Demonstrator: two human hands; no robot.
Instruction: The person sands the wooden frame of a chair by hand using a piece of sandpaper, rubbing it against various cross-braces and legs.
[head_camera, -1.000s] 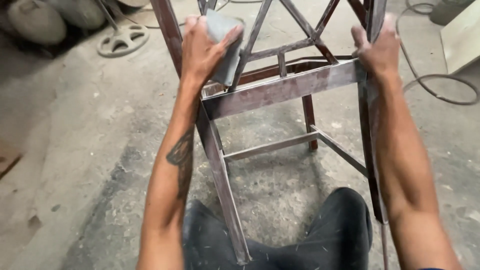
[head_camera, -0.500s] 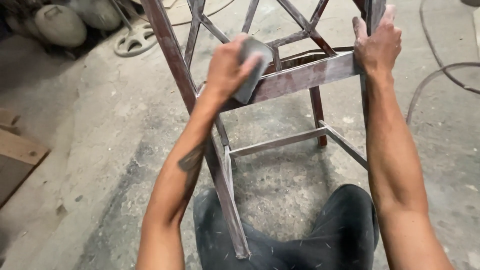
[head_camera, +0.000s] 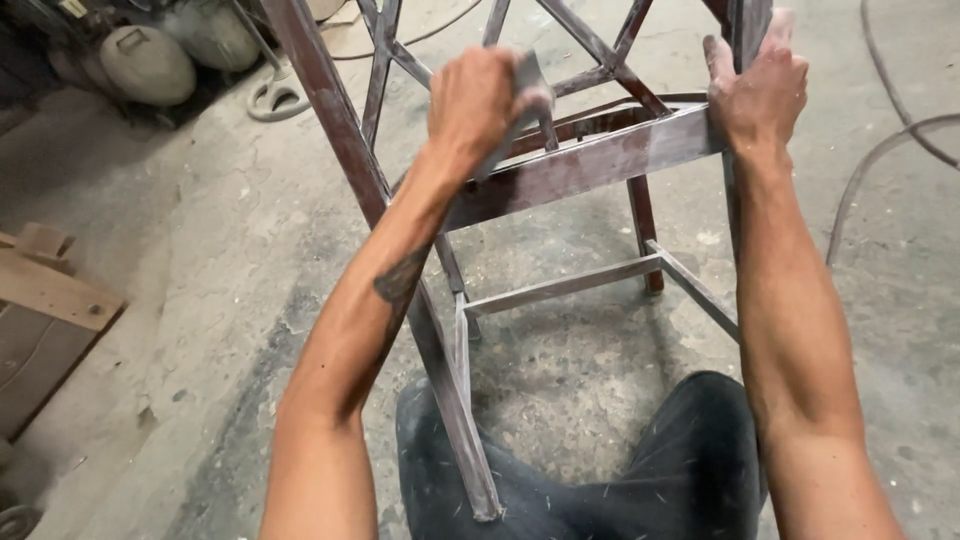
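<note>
The left hand (head_camera: 480, 100) is curled tight around a folded grey sheet of sandpaper (head_camera: 522, 95), fingers wrapped over the top so only a grey edge and corner stick out past the knuckles. The paper is pressed against the bare metal chair frame (head_camera: 590, 165), right where one upright bar of the backrest meets the wide horizontal seat rail. A tattoo shows on the inside of that forearm.

The right hand (head_camera: 755, 95) is closed in a firm grip on the frame's corner post at about two o'clock from the left hand, thumb on the near side, fingers wrapped round the far side, just above where the seat rail joins the post.

The frame itself stands tilted toward the person, its rusty brown steel streaked with pale dusty patches. A thin lower crossbar (head_camera: 565, 285) runs between the legs at about six o'clock from the seat rail, and one long leg comes down between the person's knees, which are covered in dark trousers (head_camera: 600, 480) flecked with pale bits.

As for containers, a rounded grey tank (head_camera: 145, 62) with a handle on top sits on the concrete floor (head_camera: 200, 260) at ten o'clock, with a second like it behind; what is inside them I cannot tell. Wooden boards (head_camera: 45, 300) lie at nine o'clock, and a cable (head_camera: 880, 160) curves across the floor at three o'clock.
</note>
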